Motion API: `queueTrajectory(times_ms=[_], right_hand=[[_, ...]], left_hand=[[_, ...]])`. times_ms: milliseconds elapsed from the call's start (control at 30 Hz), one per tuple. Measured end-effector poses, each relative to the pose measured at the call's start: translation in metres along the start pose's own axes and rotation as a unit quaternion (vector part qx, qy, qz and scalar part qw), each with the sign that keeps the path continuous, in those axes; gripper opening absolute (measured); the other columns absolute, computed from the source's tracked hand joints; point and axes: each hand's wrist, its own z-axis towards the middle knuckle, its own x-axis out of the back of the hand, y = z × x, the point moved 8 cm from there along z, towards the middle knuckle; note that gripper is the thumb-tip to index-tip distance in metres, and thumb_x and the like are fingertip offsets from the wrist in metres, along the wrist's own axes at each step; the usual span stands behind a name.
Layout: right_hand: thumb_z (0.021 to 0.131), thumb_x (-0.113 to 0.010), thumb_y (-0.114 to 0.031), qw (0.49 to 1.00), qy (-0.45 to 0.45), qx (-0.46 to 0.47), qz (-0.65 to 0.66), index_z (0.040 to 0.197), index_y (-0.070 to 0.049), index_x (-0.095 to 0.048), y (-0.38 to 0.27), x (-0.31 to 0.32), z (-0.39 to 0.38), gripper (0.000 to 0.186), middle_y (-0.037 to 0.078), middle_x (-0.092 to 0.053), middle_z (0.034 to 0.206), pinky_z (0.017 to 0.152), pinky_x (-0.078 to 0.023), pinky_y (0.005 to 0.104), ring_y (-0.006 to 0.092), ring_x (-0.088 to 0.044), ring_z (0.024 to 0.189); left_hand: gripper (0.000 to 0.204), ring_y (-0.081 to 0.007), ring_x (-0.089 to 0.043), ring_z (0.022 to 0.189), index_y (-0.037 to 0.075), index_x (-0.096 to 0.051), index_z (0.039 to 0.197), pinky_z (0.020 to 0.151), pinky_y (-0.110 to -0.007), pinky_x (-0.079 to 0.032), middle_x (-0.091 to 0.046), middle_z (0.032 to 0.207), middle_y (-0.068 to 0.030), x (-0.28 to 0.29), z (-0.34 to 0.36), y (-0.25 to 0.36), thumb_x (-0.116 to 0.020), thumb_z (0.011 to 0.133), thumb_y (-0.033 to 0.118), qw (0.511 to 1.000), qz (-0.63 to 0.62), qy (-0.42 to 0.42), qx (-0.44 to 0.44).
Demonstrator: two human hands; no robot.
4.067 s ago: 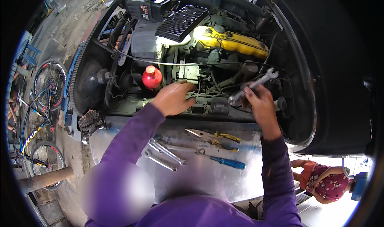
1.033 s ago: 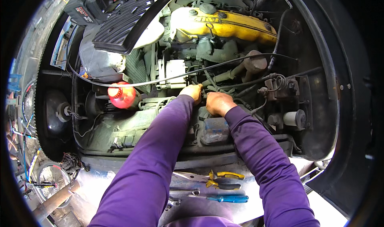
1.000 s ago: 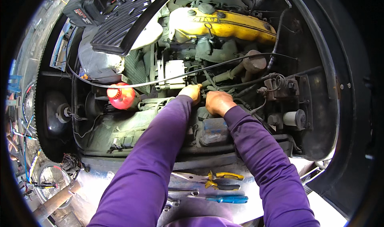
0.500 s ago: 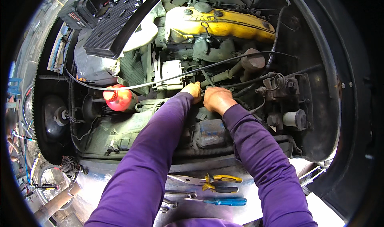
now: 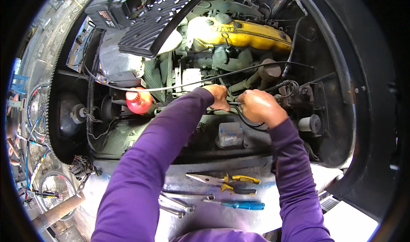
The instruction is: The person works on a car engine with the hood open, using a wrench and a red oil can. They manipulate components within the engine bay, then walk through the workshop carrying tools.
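Observation:
Both my hands are over an engine bay, close together in front of the white-grey alternator [image 5: 190, 78]. My left hand [image 5: 219, 97] is closed, its fingertips pinched and turned toward the right. Facing it, my right hand [image 5: 261, 107] is closed too, thumb and forefinger pressed together. A short thin cable-like piece [image 5: 234, 103] spans the gap between the fingertips; its ends are hidden in the fingers. Below the right hand a black hose [image 5: 246, 120] curves down and to the right. A long thin dark cable [image 5: 175, 86] arcs across the bay just beyond both hands.
A yellow engine cover [image 5: 243, 33] lies beyond. Ribbed black panel [image 5: 160, 26] and red bottle [image 5: 139, 101] are at left. On the near silver ledge lie pliers [image 5: 226, 182], a blue-handled screwdriver [image 5: 243, 205] and wrenches [image 5: 177, 205]. A blue-grey box [image 5: 230, 134] sits below my hands.
My hands have moved a little to the right and apart from each other, and a thin piece now shows between them. The whole view has shifted slightly.

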Motion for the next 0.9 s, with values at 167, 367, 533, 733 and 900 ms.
queueTrajectory(times_ms=[167, 367, 533, 733, 900], right_hand=[[0.087, -0.060, -0.005, 0.965, 0.122, 0.147, 0.177, 0.110, 0.000, -0.071, -0.035, 0.074, -0.122, 0.026, 0.023, -0.070, 0.099, 0.082, -0.055, 0.0452, 0.0412, -0.068, 0.092], [0.093, -0.061, -0.009, 0.901, -0.004, 0.153, 0.406, 0.116, -0.002, -0.064, -0.113, 0.004, -0.242, 0.024, 0.017, -0.069, 0.089, 0.075, -0.055, 0.0423, 0.0386, -0.068, 0.081], [0.092, -0.064, -0.013, 0.919, 0.038, 0.219, 0.325, 0.107, -0.007, -0.063, -0.176, -0.048, -0.293, 0.016, 0.011, -0.057, 0.093, 0.081, -0.045, 0.0425, 0.0319, -0.059, 0.093], [0.092, -0.064, -0.012, 0.893, 0.036, 0.269, 0.359, 0.109, -0.008, -0.064, -0.196, -0.072, -0.319, 0.017, 0.008, -0.059, 0.095, 0.085, -0.042, 0.0415, 0.0306, -0.057, 0.094], [0.091, -0.062, -0.011, 0.960, 0.170, 0.096, 0.200, 0.107, -0.005, -0.065, -0.177, -0.094, -0.312, 0.017, 0.012, -0.062, 0.097, 0.088, -0.046, 0.0449, 0.0315, -0.060, 0.098]], left_hand=[[0.037, -0.0359, -0.069, 0.070, -0.002, -0.070, 0.086, 0.067, -0.045, -0.055, -0.069, 0.074, -0.0208, 0.062, -0.147, 0.065, -0.069, 0.077, 0.034, 0.989, 0.000, 0.100, -0.107], [0.035, -0.0350, -0.066, 0.068, 0.005, -0.065, 0.086, 0.062, -0.044, -0.054, -0.065, 0.076, -0.0149, 0.031, -0.343, 0.099, -0.078, 0.075, 0.035, 0.960, -0.064, 0.176, -0.208], [0.049, -0.0339, -0.066, 0.067, 0.006, -0.063, 0.091, 0.059, -0.043, -0.054, -0.062, 0.080, -0.0100, -0.052, -0.424, 0.112, -0.078, 0.079, 0.051, 0.959, -0.122, 0.174, -0.187], [0.039, -0.0192, -0.061, 0.069, 0.000, -0.066, 0.089, 0.062, -0.032, -0.046, -0.063, 0.078, -0.0101, -0.109, -0.449, 0.067, -0.070, 0.092, 0.039, 0.849, -0.447, 0.273, -0.071], [0.023, -0.0161, -0.057, 0.063, -0.001, -0.066, 0.087, 0.059, -0.029, -0.042, -0.061, 0.071, -0.0083, -0.097, -0.477, 0.045, -0.074, 0.091, 0.020, 0.828, -0.387, 0.405, -0.018]])
